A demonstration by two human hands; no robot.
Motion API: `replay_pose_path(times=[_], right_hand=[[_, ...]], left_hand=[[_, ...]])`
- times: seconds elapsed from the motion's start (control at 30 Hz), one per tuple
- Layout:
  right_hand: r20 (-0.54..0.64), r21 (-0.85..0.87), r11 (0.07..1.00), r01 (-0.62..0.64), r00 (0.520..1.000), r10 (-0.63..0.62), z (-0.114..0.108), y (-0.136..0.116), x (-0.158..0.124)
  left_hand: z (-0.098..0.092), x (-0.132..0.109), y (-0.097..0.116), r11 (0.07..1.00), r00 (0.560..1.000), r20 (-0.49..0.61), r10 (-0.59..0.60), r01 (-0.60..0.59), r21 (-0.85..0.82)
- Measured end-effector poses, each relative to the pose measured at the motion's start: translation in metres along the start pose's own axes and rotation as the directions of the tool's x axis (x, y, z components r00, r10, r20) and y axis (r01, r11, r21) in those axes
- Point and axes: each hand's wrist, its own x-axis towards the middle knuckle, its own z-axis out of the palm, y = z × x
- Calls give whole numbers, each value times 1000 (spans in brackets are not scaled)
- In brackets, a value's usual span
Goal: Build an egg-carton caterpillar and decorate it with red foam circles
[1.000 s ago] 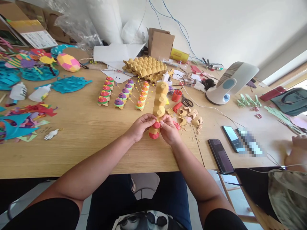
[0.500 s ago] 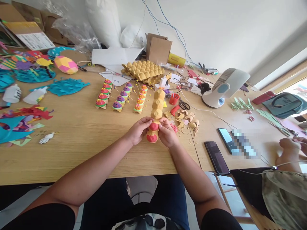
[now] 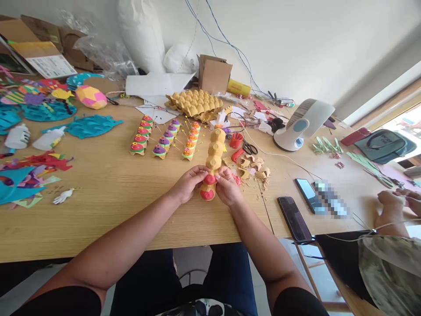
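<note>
A strip of yellow egg-carton cups [image 3: 215,151] is held lengthwise above the table in front of me. Its two nearest cups carry red clay [image 3: 207,194]. My left hand [image 3: 190,183] pinches the strip from the left at the second cup, and my right hand [image 3: 227,186] grips the opposite side, thumbs and fingers pressed on that cup's red covering. A lump of red clay [image 3: 236,179] lies partly hidden behind my right hand. Beyond the hands stand decorated caterpillar-like strips: a red one [image 3: 140,136], a purple one [image 3: 167,138] and an orange one [image 3: 191,141].
Torn carton pieces [image 3: 255,166], black scissors [image 3: 250,147] and a red cup [image 3: 236,140] lie right of the strip. Egg trays [image 3: 196,103] sit behind. A fan [image 3: 304,125] and phones [image 3: 294,219] are on the right, near another person's hands [image 3: 394,204]. Blue paper pieces [image 3: 19,182] lie left.
The view has shifted slightly, so the table's things sit a little lower. The strip's far end tilts toward me a bit; both hands keep their hold at the second cup.
</note>
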Motion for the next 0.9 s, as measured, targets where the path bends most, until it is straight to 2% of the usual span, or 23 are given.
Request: replay_pose_path(times=[0.53, 0.67, 0.9], right_hand=[[12, 30, 999, -26, 1000, 26, -6, 3, 3], [51, -29, 997, -70, 996, 71, -4, 1, 2], [60, -167, 986, -21, 998, 32, -2, -2, 2]], left_hand=[[-4, 5, -4, 998, 1000, -5, 9, -9, -61], [-5, 5, -2, 993, 1000, -20, 13, -15, -113], [-5, 3, 0, 985, 999, -27, -32, 27, -172]])
